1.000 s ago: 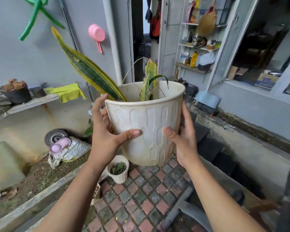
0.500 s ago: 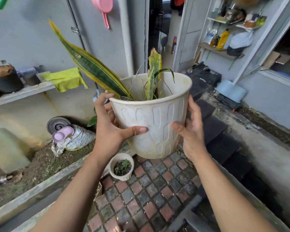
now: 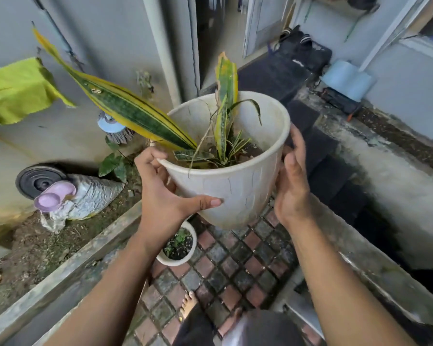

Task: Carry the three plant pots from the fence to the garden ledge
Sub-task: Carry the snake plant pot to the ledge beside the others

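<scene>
I hold a large white plant pot (image 3: 238,188) in the air between both hands, tilted a little toward me so the soil shows. A striped green-and-yellow snake plant (image 3: 135,113) grows in it, one long leaf reaching up to the left. My left hand (image 3: 165,193) grips the pot's left side, thumb across the front wall. My right hand (image 3: 291,181) presses flat on the right side. Below the big pot, a small white pot (image 3: 178,248) with tiny green sprouts stands on the paving by the concrete ledge (image 3: 68,268).
Red and grey paving tiles (image 3: 225,268) lie underfoot, with my bare toes at the bottom. A soil bed beyond the ledge holds a silver bag with a purple lid (image 3: 80,198). A dark drain channel (image 3: 348,196) and low concrete wall run on the right. A green cloth (image 3: 18,88) hangs at left.
The view has tipped downward and the pot now sits lower, showing its soil. My toes have come into view. Both hands keep the same hold.
</scene>
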The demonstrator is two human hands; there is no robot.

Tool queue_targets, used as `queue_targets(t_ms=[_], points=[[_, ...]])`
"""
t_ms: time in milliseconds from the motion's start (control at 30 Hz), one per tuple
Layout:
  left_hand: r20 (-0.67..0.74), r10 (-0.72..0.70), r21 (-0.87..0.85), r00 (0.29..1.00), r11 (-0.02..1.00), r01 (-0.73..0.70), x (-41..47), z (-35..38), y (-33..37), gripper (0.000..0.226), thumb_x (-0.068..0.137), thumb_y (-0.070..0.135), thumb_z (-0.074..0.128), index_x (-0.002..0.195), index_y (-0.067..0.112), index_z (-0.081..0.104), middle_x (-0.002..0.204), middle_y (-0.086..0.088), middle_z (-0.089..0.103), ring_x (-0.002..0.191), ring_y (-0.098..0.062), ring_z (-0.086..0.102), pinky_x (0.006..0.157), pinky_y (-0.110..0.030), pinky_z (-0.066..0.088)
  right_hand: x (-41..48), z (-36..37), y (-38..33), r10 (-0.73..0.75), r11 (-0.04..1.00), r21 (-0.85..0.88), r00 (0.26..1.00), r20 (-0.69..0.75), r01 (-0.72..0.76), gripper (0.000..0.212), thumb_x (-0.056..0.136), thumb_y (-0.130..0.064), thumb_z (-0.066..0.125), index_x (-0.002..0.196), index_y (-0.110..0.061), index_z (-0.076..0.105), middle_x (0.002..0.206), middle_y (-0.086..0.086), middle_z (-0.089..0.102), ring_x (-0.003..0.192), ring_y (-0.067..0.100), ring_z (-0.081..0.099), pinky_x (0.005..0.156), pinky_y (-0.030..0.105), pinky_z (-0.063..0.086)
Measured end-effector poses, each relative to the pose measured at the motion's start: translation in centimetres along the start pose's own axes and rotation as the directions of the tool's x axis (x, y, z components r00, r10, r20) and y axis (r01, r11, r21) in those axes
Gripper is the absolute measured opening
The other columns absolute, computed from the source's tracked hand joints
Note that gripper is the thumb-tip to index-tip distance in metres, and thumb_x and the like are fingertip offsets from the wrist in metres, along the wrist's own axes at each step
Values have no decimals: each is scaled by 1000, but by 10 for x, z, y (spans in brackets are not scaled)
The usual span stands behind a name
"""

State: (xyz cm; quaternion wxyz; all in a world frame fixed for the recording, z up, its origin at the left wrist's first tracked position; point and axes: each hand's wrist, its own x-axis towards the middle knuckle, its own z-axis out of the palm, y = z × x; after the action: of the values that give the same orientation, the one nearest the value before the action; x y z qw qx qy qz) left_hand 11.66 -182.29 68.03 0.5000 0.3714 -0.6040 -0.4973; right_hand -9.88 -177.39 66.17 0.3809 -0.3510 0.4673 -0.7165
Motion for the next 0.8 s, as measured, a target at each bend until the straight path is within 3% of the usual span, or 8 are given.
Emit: queue_targets(t_ms=[100, 233, 400, 467, 567, 600, 700, 800], points=[[21, -28, 30, 999, 999, 28, 23, 3, -56, 96, 47, 22, 102, 110, 50, 36, 119, -9, 42, 107, -29, 49, 91, -71, 47, 23, -14, 61, 48, 999, 7, 999, 19, -48, 82, 87, -59, 76, 155, -27, 43, 150, -10, 62, 139, 11, 58, 107, 25, 51], [32, -49, 74, 998, 996, 46, 46, 8, -154, 95, 47, 23, 103, 108, 50, 36, 113, -5, 39, 100, -20, 44, 80, -57, 47, 51, -41, 158, 153, 988, 26, 988, -8, -153, 81, 83, -59, 81, 149, -29, 45, 141, -15, 66, 133, 8, 62, 103, 24, 53], [0, -21, 178, 1000, 984, 21, 53, 21, -295, 86, 52, 33, 97, 105, 32, 29, 104, 10, 38, 92, 6, 44, 83, -13, 43, 76, -84, 293, 149, 982, 108, 986, 75, -156, 75, 84, -49, 81, 143, -22, 42, 133, -16, 71, 125, 8, 66, 99, 25, 55], [-31, -36, 190, 999, 981, 41, 52, 21, -351, 87, 51, 35, 97, 105, 31, 29, 106, 5, 39, 97, -2, 45, 88, -21, 46, 84, -98, 347, 156, 975, 139, 978, 135, -174, 74, 86, -39, 80, 145, -19, 40, 133, -12, 72, 125, 11, 67, 100, 28, 56], [-81, -78, 187, 994, 978, 92, 45, 24, -428, 93, 45, 34, 100, 105, 29, 30, 111, -3, 41, 104, -17, 43, 93, -62, 47, 96, -117, 420, 138, 972, 160, 971, 197, -170, 78, 85, -21, 77, 148, -11, 32, 125, -12, 75, 118, 9, 70, 96, 25, 57], [-84, -75, 198, 994, 976, 91, 42, 25, -451, 93, 44, 35, 100, 105, 30, 30, 111, -1, 42, 104, -16, 44, 96, -60, 48, 97, -125, 443, 143, 971, 164, 972, 189, -174, 74, 86, -16, 69, 149, -10, 31, 124, -9, 75, 117, 10, 70, 95, 26, 57], [-56, -23, 259, 998, 965, 36, 33, 33, -515, 87, 45, 42, 95, 102, 30, 30, 101, 31, 47, 91, 10, 44, 85, -13, 44, 100, -144, 500, 183, 976, 116, 983, 2, -182, 87, 83, -25, 70, 159, -6, 32, 139, 7, 66, 121, 18, 68, 98, 33, 57], [-89, -54, 286, 995, 955, 77, 21, 42, -565, 85, 44, 44, 92, 98, 30, 29, 99, 26, 42, 82, 18, 42, 77, -6, 38, 102, -161, 541, 253, 939, 255, 965, -61, -230, 112, 73, -51, 86, 164, -17, 29, 168, 16, 39, 143, 25, 55, 108, 38, 54]])
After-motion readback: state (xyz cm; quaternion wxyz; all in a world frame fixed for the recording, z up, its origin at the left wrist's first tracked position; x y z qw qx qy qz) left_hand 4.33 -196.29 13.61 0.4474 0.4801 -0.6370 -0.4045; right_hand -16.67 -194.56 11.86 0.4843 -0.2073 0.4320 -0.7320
